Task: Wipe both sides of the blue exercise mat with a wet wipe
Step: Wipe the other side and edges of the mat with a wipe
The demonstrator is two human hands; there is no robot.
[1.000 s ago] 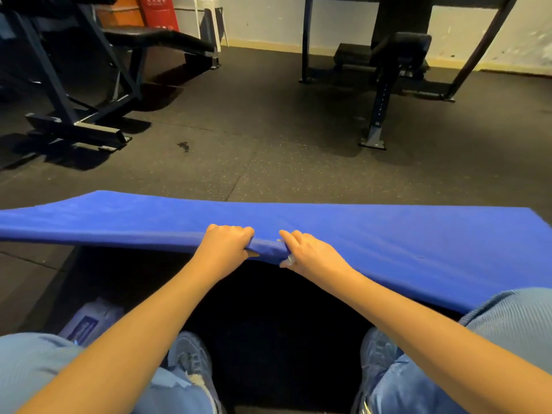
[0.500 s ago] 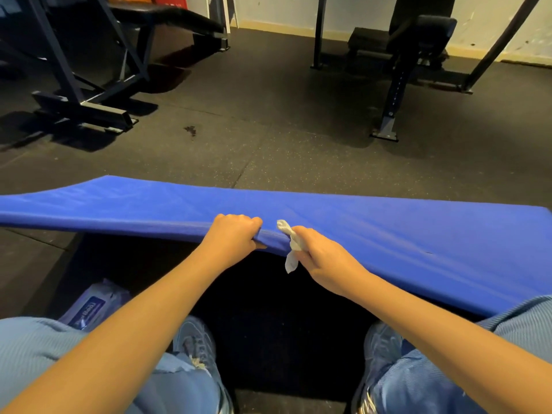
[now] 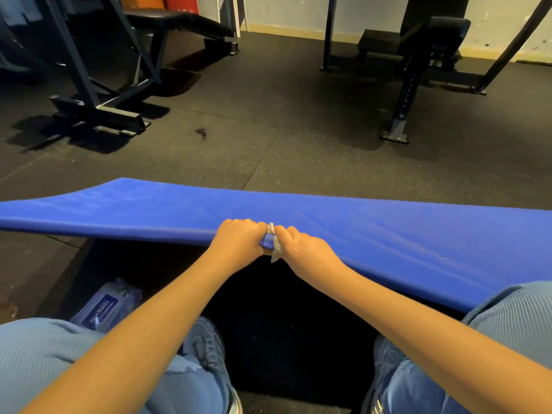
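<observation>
The blue exercise mat [image 3: 388, 234] stretches across the view, its near edge lifted off the dark floor. My left hand [image 3: 239, 240] grips that near edge at the middle, fingers curled over the top. Right beside it my right hand [image 3: 301, 249] also grips the edge, with a crumpled white wet wipe [image 3: 274, 243] pinched between its fingers and the mat. The two hands almost touch. The floor under the raised edge lies in shadow.
A pack of wet wipes [image 3: 104, 306] lies on the floor by my left knee. A weight bench frame [image 3: 98, 109] stands at the far left and another bench stand [image 3: 403, 115] at the far right. My knees and shoes fill the bottom.
The wipe has come out from under my right hand and now shows at the mat's edge. My right hand has slid left, close against my left hand. The mat's edge stays raised.
</observation>
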